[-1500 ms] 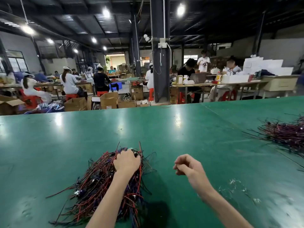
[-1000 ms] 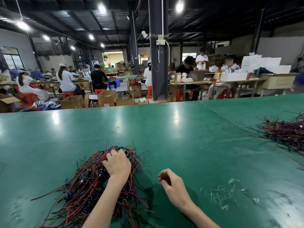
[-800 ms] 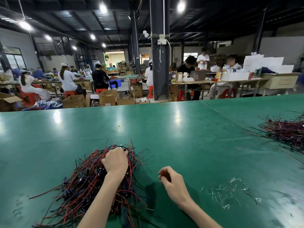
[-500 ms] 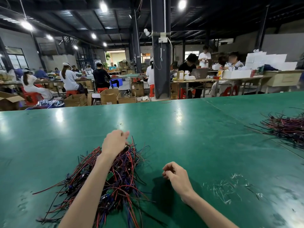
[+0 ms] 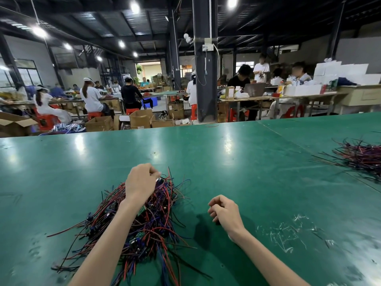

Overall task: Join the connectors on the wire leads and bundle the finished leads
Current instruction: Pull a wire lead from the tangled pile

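A loose heap of red, black and blue wire leads with small connectors lies on the green table in front of me, left of centre. My left hand hovers over the heap's far end with its fingers curled, pinching a small connector on a lead at its fingertips. My right hand rests on the bare table to the right of the heap, fingers curled in, holding nothing that I can see. A second heap of the same leads lies at the table's right edge.
Thin clear scraps are scattered on the table right of my right hand. Beyond the table's far edge stand a dark steel pillar, cardboard boxes and other work tables with seated people.
My left hand has lifted from pressing into the heap and moved toward its far end, fingertips now pinching a lead. My right hand came nearer, then stayed on the table.
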Demonstrator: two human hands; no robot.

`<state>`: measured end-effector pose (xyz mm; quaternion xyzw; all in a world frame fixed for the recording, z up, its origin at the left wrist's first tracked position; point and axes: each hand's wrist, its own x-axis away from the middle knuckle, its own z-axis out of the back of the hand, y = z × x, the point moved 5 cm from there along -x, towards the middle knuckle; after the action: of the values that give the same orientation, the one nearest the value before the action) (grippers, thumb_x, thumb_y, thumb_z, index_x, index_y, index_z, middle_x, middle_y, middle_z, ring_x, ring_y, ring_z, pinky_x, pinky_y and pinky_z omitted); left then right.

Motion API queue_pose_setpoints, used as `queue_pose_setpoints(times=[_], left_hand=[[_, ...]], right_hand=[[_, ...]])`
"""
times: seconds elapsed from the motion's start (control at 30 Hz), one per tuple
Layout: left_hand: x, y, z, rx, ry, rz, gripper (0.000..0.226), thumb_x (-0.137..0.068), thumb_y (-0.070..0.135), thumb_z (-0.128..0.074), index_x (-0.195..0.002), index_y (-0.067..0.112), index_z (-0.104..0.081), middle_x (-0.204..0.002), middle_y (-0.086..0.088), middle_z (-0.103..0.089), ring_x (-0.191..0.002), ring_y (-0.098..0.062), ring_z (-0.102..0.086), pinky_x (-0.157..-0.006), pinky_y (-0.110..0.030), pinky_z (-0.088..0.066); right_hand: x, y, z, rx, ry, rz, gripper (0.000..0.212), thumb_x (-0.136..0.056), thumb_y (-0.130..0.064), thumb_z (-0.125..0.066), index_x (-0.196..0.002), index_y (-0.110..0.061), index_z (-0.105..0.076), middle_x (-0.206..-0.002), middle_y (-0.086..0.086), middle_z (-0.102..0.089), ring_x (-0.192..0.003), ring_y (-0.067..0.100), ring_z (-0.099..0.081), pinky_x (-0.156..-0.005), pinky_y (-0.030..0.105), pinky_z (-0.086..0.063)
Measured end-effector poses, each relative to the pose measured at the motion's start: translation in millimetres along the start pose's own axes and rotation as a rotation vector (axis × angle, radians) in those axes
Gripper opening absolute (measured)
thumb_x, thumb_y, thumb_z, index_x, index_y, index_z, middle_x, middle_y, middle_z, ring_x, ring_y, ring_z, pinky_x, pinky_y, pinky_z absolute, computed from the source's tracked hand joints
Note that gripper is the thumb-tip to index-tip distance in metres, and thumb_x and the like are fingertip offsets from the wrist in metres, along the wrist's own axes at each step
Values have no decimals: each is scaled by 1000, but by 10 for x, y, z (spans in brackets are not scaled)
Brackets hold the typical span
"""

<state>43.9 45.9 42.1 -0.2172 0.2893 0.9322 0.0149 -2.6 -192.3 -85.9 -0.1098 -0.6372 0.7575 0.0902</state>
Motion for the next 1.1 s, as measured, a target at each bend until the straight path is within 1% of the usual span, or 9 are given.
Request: queue_pose_setpoints(times=[0.23, 0.37, 0.5, 0.63, 0.77, 0.87, 0.97, 1.03, 1.1], left_hand=[[-52, 285, 401, 453, 238, -130, 8, -92, 17, -61, -86, 11, -60, -80, -1, -68, -73, -10, -64, -69, -31, -53], [-6, 458, 582, 535, 343, -254, 6, -91, 13, -61, -86, 11, -60, -80, -2, -69, -70, -12, -65, -61, -26, -52], [-32, 510, 669, 646, 392, -253, 6, -91, 12, -62, -85, 10, -61, -78, 0, -68, -67, -5, -64, -51, -16, -50], [-148, 484, 493, 645, 101, -232, 1, -85, 13, -67, -86, 12, -68, -78, 0, -69, -68, -10, -64, -57, -15, -53], [-158, 356, 176, 584, -237, -93, 37, -85, 29, -62, -110, 2, -63, -95, -11, -69, -87, -27, -66, -85, -33, -55], [-27, 190, 29, 521, -363, -16, 49, -95, 41, -44, -129, 5, -49, -111, -13, -64, -97, -24, -62, -90, -33, -51], [125, 14, -28, 149, -469, -136, 31, -93, 35, -57, -114, 12, -60, -108, -2, -65, -97, -15, -60, -89, -25, -45], [261, -60, -85, -111, -562, -231, 36, -83, 36, -70, -114, 18, -60, -108, 6, -57, -102, -13, -57, -88, -21, -41], [376, -71, -117, -246, -550, -271, 46, -78, 42, -73, -116, 23, -54, -115, 6, -44, -103, -16, -53, -91, -28, -42]], right_hand=[[6, -3, -18, -28, -16, 23, 23, -81, 9, -45, -77, -7, -61, -65, 8, -66, -52, 10, -54, -50, 22, -45], [10, -20, -36, -53, -43, 41, 20, -79, 7, -46, -79, -7, -61, -63, 5, -66, -50, 10, -54, -48, 24, -43], [18, -11, -30, -61, -48, 55, 20, -80, 6, -47, -80, -8, -61, -62, 3, -66, -52, 10, -55, -49, 25, -43], [18, -2, -46, -67, -55, 61, 23, -81, 9, -45, -78, -7, -61, -63, 5, -65, -51, 11, -54, -49, 22, -43], [7, 3, -29, -63, -41, 66, 26, -84, 10, -45, -78, -9, -62, -65, 8, -66, -51, 10, -56, -50, 18, -44], [10, 25, -28, -60, -50, 60, 24, -85, 8, -45, -79, -9, -62, -63, 4, -66, -51, 9, -56, -49, 19, -44], [-1, 30, -35, -50, -54, 58, 23, -84, 6, -46, -79, -10, -62, -62, 2, -66, -52, 10, -55, -49, 20, -44], [-2, 29, -42, -43, -56, 56, 22, -83, 6, -46, -79, -10, -62, -63, 2, -67, -51, 8, -55, -49, 21, -44], [6, 33, -38, -43, -53, 54, 23, -83, 6, -46, -79, -10, -62, -63, 3, -67, -51, 9, -55, -49, 21, -44]])
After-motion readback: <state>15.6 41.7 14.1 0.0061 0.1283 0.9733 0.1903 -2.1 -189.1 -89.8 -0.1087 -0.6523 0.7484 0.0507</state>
